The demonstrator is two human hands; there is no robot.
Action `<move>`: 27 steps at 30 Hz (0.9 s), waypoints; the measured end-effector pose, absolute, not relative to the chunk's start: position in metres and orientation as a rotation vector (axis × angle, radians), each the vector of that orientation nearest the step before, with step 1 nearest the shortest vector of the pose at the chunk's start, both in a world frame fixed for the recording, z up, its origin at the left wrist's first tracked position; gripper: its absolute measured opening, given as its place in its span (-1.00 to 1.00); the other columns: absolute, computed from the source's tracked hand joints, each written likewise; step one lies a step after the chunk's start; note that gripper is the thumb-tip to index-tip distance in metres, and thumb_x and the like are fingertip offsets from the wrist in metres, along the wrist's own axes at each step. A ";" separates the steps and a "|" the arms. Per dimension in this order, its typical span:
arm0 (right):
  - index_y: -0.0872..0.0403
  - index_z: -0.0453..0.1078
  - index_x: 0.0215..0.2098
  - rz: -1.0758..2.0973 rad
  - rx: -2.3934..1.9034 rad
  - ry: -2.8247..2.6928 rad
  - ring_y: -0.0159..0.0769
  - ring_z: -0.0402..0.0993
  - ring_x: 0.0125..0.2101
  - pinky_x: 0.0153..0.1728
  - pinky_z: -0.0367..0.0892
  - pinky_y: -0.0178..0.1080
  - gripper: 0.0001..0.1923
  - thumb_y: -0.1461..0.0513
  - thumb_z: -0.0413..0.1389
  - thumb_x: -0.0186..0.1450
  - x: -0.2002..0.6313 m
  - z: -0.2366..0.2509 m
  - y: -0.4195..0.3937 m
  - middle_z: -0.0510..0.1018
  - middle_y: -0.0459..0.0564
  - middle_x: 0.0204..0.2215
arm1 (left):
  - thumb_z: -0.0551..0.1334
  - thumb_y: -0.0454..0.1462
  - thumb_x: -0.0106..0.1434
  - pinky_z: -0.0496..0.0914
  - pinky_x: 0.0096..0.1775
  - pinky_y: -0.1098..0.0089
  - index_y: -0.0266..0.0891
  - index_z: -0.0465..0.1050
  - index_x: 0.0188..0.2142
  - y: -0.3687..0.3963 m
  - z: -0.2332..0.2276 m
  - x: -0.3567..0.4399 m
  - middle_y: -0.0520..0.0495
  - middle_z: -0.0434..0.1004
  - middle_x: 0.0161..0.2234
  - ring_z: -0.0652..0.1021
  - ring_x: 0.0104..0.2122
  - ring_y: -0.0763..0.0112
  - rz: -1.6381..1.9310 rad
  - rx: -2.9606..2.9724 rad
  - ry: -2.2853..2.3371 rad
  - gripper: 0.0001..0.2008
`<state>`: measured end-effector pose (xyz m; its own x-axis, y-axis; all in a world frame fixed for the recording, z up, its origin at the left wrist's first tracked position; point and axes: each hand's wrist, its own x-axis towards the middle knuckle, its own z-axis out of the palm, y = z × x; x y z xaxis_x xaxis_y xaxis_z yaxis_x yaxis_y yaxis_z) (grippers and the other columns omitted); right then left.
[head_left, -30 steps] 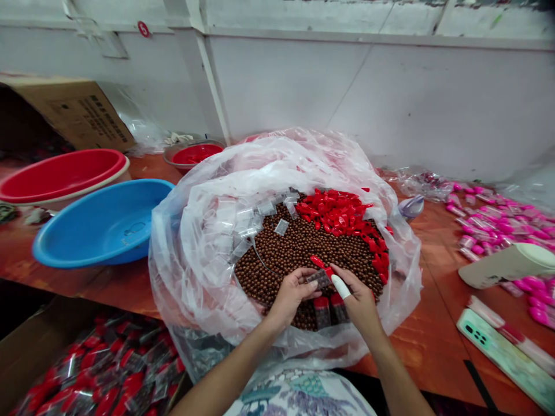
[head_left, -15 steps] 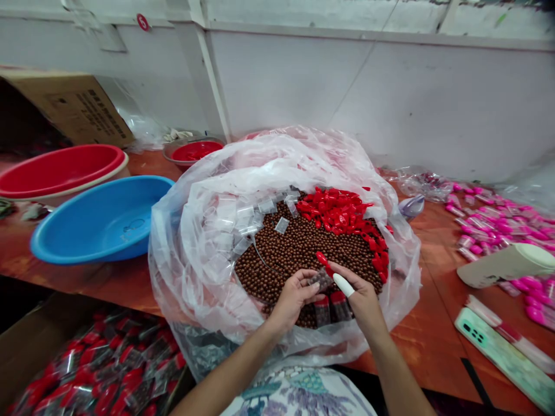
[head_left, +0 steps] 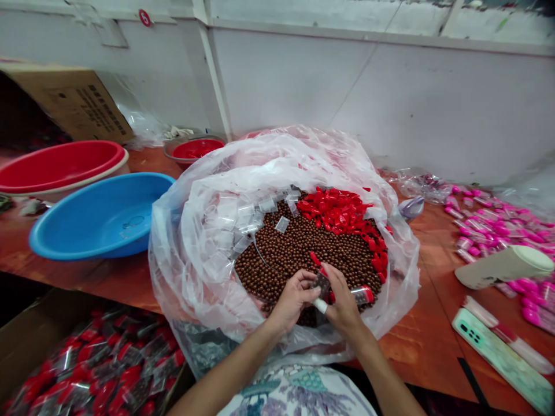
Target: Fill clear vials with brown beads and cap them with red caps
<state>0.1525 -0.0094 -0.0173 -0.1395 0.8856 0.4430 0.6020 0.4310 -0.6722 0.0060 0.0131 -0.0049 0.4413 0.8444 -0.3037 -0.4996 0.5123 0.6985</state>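
Observation:
Over the heap of brown beads (head_left: 277, 254), my left hand (head_left: 295, 296) pinches a small clear container (head_left: 321, 281) with dark beads inside. My right hand (head_left: 342, 300) is closed on the same container from the other side, its fingers at the red cap (head_left: 314, 258). A white cover (head_left: 319, 304) sits on my right thumb. Just beside the right hand lies a filled container with a red end (head_left: 363, 294), partly hidden by the fingers. Clear empty containers (head_left: 236, 216) lie on the heap's left, and red caps (head_left: 340, 211) are piled at its back right.
A crumpled plastic bag (head_left: 195, 242) surrounds the beads. To the left are a blue basin (head_left: 99, 214) and a red basin (head_left: 60, 164); below, a box of red-capped containers (head_left: 99, 364). Pink containers (head_left: 489, 216), a beige cup (head_left: 503, 267) and a phone (head_left: 503, 352) lie right.
My right hand has moved left and down, closer to my left hand, and its thumb now presses low on the container. The filled container beside it has shifted right.

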 end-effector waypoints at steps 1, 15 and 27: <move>-0.03 -0.08 0.22 0.432 -1.274 -1.808 -0.15 0.15 0.11 0.08 0.16 -0.01 -0.28 0.28 0.10 0.16 0.150 -0.018 -0.010 0.21 0.09 0.11 | 0.37 -0.30 -0.05 0.29 -0.42 0.56 -0.26 0.34 -0.29 0.013 -0.004 0.006 0.01 0.47 -0.40 0.46 -0.46 0.54 0.886 0.565 0.690 -0.68; 0.00 -0.13 0.22 0.409 -1.304 -1.851 -0.06 0.21 0.03 -0.01 0.23 0.03 -0.12 0.23 0.19 0.01 0.137 -0.020 -0.024 0.25 0.14 0.04 | 0.03 0.09 0.16 0.33 -0.53 0.44 -0.32 0.41 -0.37 0.020 0.014 0.017 -0.05 0.45 -0.60 0.45 -0.62 0.42 0.617 0.303 0.591 -0.51; 0.04 0.00 0.18 0.285 -1.334 -1.989 -0.02 0.11 0.09 0.06 0.11 0.06 -0.21 0.23 0.15 0.00 0.139 0.004 -0.020 0.19 0.12 0.10 | 0.09 -0.04 0.10 0.23 -0.60 0.47 -0.27 0.35 -0.49 0.017 0.014 0.014 0.03 0.35 -0.68 0.34 -0.71 0.49 0.675 0.397 0.688 -0.68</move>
<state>0.1386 -0.0195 0.0039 -0.2113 0.8748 0.4359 0.7171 0.4418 -0.5391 0.0138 0.0174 0.0135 0.5760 0.6838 -0.4479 -0.4344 0.7202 0.5410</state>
